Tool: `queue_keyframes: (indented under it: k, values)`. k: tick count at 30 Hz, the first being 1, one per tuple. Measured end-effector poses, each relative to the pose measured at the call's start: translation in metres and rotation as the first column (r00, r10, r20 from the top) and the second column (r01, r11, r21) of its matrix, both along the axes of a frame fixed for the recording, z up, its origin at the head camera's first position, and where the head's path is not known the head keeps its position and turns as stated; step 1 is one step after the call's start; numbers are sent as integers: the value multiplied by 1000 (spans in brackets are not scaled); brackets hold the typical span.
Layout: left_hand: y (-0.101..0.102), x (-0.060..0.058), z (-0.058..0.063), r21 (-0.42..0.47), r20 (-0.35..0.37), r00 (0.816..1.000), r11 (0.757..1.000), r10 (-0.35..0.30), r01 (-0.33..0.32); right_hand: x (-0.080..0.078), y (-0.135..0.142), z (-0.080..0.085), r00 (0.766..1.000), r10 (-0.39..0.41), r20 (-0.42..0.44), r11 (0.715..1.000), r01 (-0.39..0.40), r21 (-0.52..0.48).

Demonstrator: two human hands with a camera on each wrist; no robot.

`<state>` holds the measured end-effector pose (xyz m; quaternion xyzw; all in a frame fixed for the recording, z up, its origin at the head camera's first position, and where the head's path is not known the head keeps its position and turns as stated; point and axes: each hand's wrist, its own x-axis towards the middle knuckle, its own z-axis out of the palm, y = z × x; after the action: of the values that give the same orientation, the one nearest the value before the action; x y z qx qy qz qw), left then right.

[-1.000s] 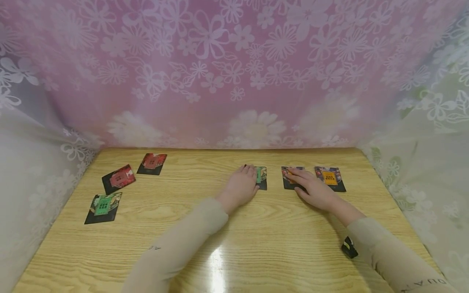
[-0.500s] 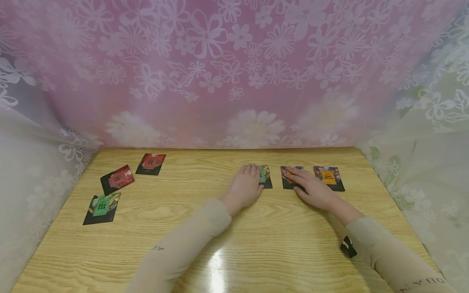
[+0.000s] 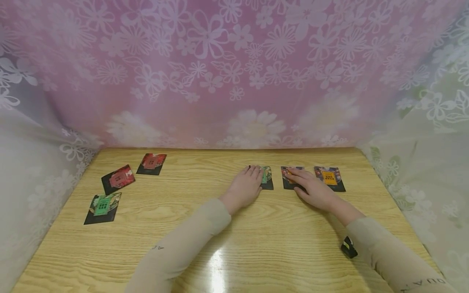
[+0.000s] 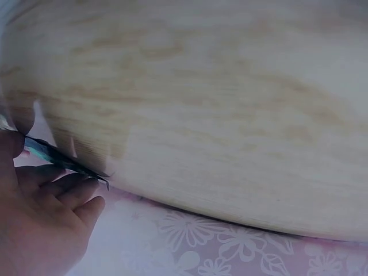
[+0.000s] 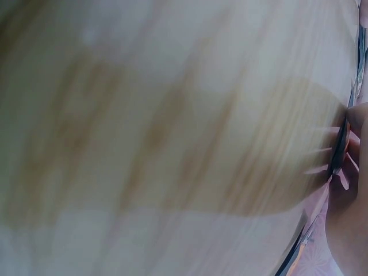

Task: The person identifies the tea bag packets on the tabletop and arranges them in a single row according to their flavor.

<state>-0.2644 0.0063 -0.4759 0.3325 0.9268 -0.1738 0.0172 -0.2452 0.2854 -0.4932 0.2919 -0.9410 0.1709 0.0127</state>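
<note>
My left hand [image 3: 244, 187] rests with extended fingers over a flat black packet with a green label [image 3: 268, 178], covering its left part. In the left wrist view the fingers of the left hand [image 4: 49, 221] lie along the thin edge of that green-labelled packet [image 4: 54, 155]. To the right, my right hand [image 3: 313, 190] lies across a packet with an orange label [image 3: 287, 183], hiding much of it. The right wrist view shows this packet [image 5: 339, 150] at the fingers. Another orange-labelled packet [image 3: 329, 178] lies just beyond the right hand, in the same row.
At the table's left lie two red-labelled packets [image 3: 151, 163] and a green-labelled packet [image 3: 101, 207]. A small black object [image 3: 349, 247] sits beside the right sleeve [image 3: 388, 252]. Behind the wooden table [image 3: 198, 171] hangs a pink flowered cloth [image 3: 205, 97].
My left hand has slid slightly to the right, and the green-labelled packet under it has shifted right, closer to the orange-labelled one. The right hand has stayed in place.
</note>
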Motion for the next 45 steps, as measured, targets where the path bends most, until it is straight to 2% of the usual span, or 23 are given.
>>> queue_keyframes:
  k: [15,25,35,45]
  values:
    - [3,2,3,-11,9,1000,1000,0,0,3,-1,1,999,21,-45,999,-22,-30]
    - [-6,2,4,52,36,999,999,-10,8,2,-1,3,1000,0,0,1000,0,-22]
    - [-50,11,10,171,46,998,985,-37,29,0,-1,2,1000,-9,20,1000,8,6]
    - [-116,30,17,283,52,999,959,7,-22,0,1,0,1000,-17,27,1000,17,12]
